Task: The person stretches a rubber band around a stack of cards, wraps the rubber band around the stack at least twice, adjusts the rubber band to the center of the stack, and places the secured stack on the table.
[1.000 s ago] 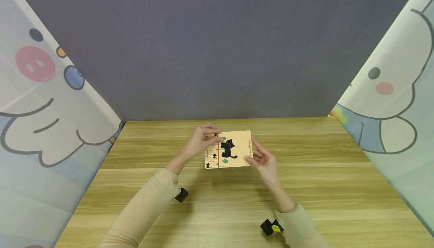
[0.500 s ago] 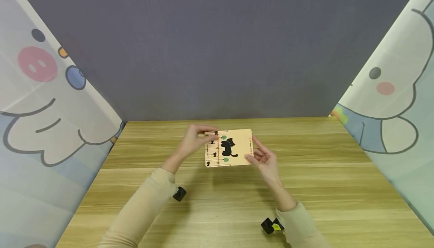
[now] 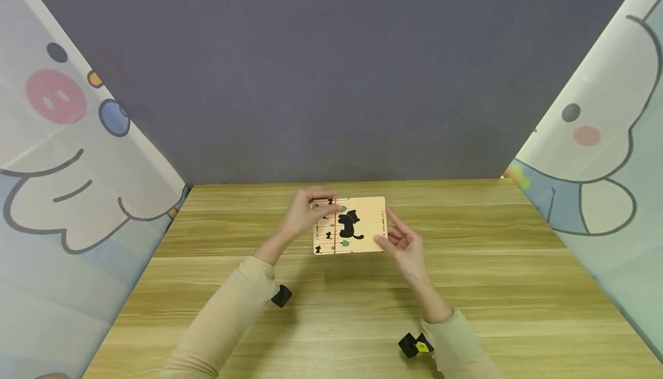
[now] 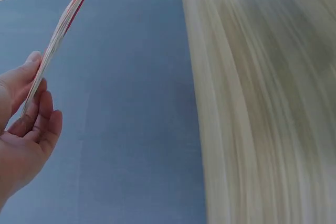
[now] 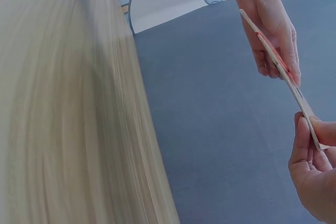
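Note:
A cream notebook with a black cat printed on it is raised over the table in the head view. A thin red elastic band crosses its left part. My left hand pinches the far left part of the notebook, thumb on top near the band. At the right side my right hand grips it, thumb on the face and fingers underneath. Both wrist views show the notebook edge-on, its thin layered edge visible in the left one. In the right wrist view the red band runs beside my left hand.
A wood-grain table lies below the hands. Behind it rises a dark grey panel, with cartoon-print curtains at both sides. Black wrist-worn pieces show beside the sleeves.
My left hand draws back a little to the left, then returns over the notebook, and the red band sits slightly further right. The right hand keeps its hold almost unmoved.

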A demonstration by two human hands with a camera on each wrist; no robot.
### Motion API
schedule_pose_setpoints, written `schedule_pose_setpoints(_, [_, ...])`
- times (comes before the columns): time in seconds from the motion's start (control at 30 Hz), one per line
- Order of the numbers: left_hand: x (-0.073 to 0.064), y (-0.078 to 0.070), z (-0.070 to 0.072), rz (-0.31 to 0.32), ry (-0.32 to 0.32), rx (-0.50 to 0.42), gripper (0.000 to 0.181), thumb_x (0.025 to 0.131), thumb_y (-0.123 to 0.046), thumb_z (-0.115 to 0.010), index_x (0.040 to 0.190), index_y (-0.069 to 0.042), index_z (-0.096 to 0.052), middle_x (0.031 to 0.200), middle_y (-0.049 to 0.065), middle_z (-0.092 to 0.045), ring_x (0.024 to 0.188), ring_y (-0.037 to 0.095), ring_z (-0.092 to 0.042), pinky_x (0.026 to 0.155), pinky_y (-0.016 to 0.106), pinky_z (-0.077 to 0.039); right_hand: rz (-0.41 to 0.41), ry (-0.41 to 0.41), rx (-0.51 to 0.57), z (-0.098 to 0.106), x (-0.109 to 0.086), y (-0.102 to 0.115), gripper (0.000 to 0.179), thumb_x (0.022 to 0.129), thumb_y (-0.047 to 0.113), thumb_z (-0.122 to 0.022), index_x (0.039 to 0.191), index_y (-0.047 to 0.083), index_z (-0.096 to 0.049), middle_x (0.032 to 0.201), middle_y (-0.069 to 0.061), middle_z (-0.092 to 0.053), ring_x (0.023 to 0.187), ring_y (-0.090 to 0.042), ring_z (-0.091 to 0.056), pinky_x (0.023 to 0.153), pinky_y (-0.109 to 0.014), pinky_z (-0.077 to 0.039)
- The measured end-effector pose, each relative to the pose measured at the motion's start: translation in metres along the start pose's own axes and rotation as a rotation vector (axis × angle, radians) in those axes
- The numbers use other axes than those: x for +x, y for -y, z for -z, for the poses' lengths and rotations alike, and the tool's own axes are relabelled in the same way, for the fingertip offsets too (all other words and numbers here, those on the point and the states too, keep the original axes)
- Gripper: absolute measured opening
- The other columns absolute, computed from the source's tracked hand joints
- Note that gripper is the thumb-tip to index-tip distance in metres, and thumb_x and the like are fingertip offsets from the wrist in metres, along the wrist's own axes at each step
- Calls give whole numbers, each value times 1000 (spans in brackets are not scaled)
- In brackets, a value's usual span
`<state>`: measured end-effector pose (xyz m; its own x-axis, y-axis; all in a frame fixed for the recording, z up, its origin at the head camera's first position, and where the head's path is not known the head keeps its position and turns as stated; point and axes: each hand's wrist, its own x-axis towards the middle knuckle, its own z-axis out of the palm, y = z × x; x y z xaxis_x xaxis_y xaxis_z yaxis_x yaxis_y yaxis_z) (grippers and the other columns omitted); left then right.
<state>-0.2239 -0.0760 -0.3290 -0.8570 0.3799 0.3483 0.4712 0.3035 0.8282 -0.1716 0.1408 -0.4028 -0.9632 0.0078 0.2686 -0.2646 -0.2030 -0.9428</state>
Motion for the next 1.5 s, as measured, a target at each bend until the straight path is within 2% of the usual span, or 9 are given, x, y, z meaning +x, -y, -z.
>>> schedule_pose_setpoints(0.13, [3,14,4,35,-18,4,27,73,-13,-73,96,-1,-67,97,11,-65,84,19,-60,73,31,-50,-14,-14,-7,2,0,1,66,72,-15,-61,131,2,-39,84,-1,-65,76,-15,-62,73,-26,-51])
schedule_pose_setpoints(0.3, [4,23,3,51,34,-11,26,73,-18,-73,95,-4,-68,100,8,-65,90,17,-59,77,28,-49,-27,-11,-5,4,-1,0,65,72,-15,-62,131,2,-39,86,-3,-65,76,-16,-62,73,-26,-51])
schedule_pose_setpoints(0.43, [4,22,-1,32,48,-55,25,75,-14,-71,96,-2,-68,103,10,-63,96,19,-58,79,28,-48,-10,-1,16,2,-1,-1,65,72,-16,-61,131,1,-39,87,-3,-65,77,-16,-63,72,-26,-51])
schedule_pose_setpoints(0.63, [2,-1,-6,52,98,-37,23,78,-4,-67,98,7,-64,98,17,-61,92,26,-55,74,27,-51,-2,14,19,-4,-3,-2,65,71,-18,-60,131,0,-39,90,-8,-65,79,-17,-63,71,-28,-52])
schedule_pose_setpoints(0.83, [8,19,-7,79,96,-24,27,76,-13,-70,99,0,-66,103,14,-60,96,25,-55,76,26,-50,-5,7,3,-3,-2,-3,65,72,-16,-61,131,1,-39,89,-9,-65,77,-17,-63,70,-27,-52])
schedule_pose_setpoints(0.97, [10,17,-6,38,90,13,30,75,-16,-71,100,-1,-66,100,10,-60,92,22,-56,77,26,-50,-10,4,16,-3,0,-3,65,72,-16,-60,131,2,-39,88,-4,-66,77,-17,-63,70,-27,-52])
schedule_pose_setpoints(1.07, [12,15,-4,-35,58,49,28,75,-13,-72,98,0,-66,91,8,-60,83,19,-57,75,27,-50,-17,3,20,-2,0,-4,65,72,-16,-61,131,2,-39,88,-5,-66,77,-17,-63,71,-27,-52])
schedule_pose_setpoints(1.3, [12,5,0,-169,-115,129,19,73,-8,-72,90,-1,-68,87,8,-63,79,20,-56,75,34,-48,-18,-7,20,-2,0,-6,66,72,-15,-61,131,3,-39,88,-7,-65,77,-17,-63,73,-26,-51])
schedule_pose_setpoints(1.5, [1,-7,-1,-171,-219,96,15,76,-9,-70,89,-2,-69,87,6,-64,79,17,-56,74,32,-48,30,-24,27,-2,5,-4,64,72,-17,-60,130,-1,-38,81,-3,-65,72,-13,-61,70,-23,-51])
